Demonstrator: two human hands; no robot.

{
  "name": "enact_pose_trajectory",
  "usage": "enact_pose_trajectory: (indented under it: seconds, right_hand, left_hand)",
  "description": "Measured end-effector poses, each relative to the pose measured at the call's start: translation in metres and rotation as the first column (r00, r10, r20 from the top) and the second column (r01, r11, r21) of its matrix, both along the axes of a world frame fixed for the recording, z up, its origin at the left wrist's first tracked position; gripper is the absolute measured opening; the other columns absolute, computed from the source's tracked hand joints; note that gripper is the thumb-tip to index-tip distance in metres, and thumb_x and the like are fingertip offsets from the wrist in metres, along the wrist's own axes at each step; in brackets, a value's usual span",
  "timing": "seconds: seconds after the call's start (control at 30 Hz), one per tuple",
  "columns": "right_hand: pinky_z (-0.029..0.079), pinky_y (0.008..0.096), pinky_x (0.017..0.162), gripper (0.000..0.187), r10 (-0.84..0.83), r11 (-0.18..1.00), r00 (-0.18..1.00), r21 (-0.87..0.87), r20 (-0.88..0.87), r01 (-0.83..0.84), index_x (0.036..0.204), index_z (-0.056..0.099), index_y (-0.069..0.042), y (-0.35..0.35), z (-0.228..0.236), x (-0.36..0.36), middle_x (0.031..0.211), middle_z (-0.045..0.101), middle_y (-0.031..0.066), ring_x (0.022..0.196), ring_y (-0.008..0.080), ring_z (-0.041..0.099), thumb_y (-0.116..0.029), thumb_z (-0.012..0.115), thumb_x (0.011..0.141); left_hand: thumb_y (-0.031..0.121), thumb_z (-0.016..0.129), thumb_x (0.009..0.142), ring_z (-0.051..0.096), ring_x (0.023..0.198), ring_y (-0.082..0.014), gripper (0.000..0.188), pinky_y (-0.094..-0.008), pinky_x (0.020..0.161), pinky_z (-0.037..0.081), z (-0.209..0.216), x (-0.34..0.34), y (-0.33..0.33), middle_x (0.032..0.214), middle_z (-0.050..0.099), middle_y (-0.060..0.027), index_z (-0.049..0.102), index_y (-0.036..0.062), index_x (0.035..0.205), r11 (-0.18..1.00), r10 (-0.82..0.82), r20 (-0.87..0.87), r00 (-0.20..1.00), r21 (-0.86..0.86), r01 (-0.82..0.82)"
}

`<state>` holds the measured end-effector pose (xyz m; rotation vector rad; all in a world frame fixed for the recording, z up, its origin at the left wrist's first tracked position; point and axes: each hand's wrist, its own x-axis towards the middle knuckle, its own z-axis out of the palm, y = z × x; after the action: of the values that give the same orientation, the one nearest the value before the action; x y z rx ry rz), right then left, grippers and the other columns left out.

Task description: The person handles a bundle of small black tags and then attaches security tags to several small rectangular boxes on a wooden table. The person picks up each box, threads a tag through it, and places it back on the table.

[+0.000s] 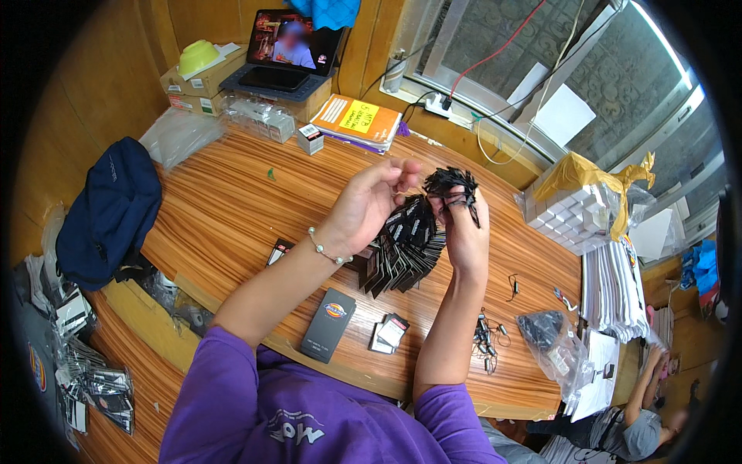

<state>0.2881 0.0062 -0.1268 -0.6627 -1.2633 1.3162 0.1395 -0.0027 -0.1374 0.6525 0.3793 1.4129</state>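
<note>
right hand (pixel 466 236): grip clamped on a bunch of black cords (pixel 450 184), thumb on the near side, bunch held above the desk (pixel 232 209)

left hand (pixel 372 195): raised just left of the bunch, fingers curled, nothing seen in them; cannot tell whether this grip is together or apart; beaded bracelet (pixel 318 249) on the wrist

black hang tags (pixel 402 259): thick fanned stack directly below the cords, between the two forearms, lower edges spread; whether it rests on the desk cannot be told

nearer the body: large dark grey tag (pixel 328 325) with a colored oval logo, lying flat; to its right, a few small black and white cards (pixel 390 334) overlapping; another small card (pixel 280 251) partly behind the left forearm

right of the right forearm: loose tangle of black cords with clips (pixel 487 340), then a clear plastic bag (pixel 550 344) with black contents, near a tall stack of white sheets (pixel 610 290)

far right: block of small white boxes (pixel 572 213) under clear and yellow wrap

far side: orange notebook (pixel 355 120) on a pile, small box (pixel 310 140) just left of it
</note>
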Motion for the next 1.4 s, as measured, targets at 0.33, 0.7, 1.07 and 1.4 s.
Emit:
enact_pose_trajectory:
  seconds: [0.33, 0.7, 1.07, 1.4]
  right_hand:
    - [0.035, 0.0234, 0.062, 0.024, 0.259, 0.953, 0.944, 0.213, -0.206, -0.215, 0.094, 0.047, -0.003, 0.016, -0.017, 0.005, 0.08, 0.051, 0.0058, 0.071, 0.013, 0.045, -0.026, 0.05, 0.09]
    - [0.038, 0.0225, 0.063, 0.023, 0.21, 0.969, 0.971, 0.152, -0.112, -0.192, 0.104, 0.048, -0.002, 0.012, -0.008, 0.012, 0.082, 0.051, 0.0021, 0.069, 0.0093, 0.045, -0.02, 0.051, 0.09]
    - [0.04, 0.0205, 0.065, 0.016, 0.152, 0.974, 0.987, 0.175, -0.043, -0.142, 0.101, 0.048, -0.001, 0.002, 0.001, 0.009, 0.082, 0.053, 0.0022, 0.072, 0.0084, 0.048, -0.01, 0.051, 0.087]
    - [0.042, 0.0206, 0.059, 0.016, -0.017, 0.985, 0.996, 0.169, -0.085, 0.031, 0.1, 0.048, -0.004, 0.002, 0.009, 0.008, 0.085, 0.056, 0.0043, 0.071, 0.0091, 0.052, -0.006, 0.055, 0.085]
  left_hand:
    - [0.018, 0.046, 0.083, 0.051, 0.092, -0.0126, 0.035, -0.0254, 0.085, 0.036, 0.001, 0.002, 0.002, 0.103, 0.059, -0.0083, 0.054, -0.0014, 0.11, 0.999, 0.017, 0.118, 0.993, -0.044, -0.012]
    - [0.01, 0.044, 0.085, 0.051, 0.109, -0.0181, 0.036, -0.0318, 0.098, 0.033, 0.012, -0.001, 0.005, 0.107, 0.061, -0.0145, 0.053, -0.0034, 0.117, 0.903, 0.19, -0.29, 0.938, 0.428, -0.05]
    - [-0.001, 0.064, 0.076, 0.059, 0.095, -0.0134, 0.034, -0.0245, 0.08, 0.049, 0.006, 0.007, 0.015, 0.097, 0.065, -0.0128, 0.058, -0.0023, 0.109, 0.836, 0.497, -0.513, 0.7, 0.5, -0.227]
    - [0.021, 0.077, 0.061, 0.05, 0.08, -0.0202, 0.046, -0.0314, 0.078, 0.04, 0.03, -0.009, 0.018, 0.081, 0.063, -0.0077, 0.065, 0.0068, 0.103, 0.788, 0.508, -0.806, 0.303, 0.577, 0.215]
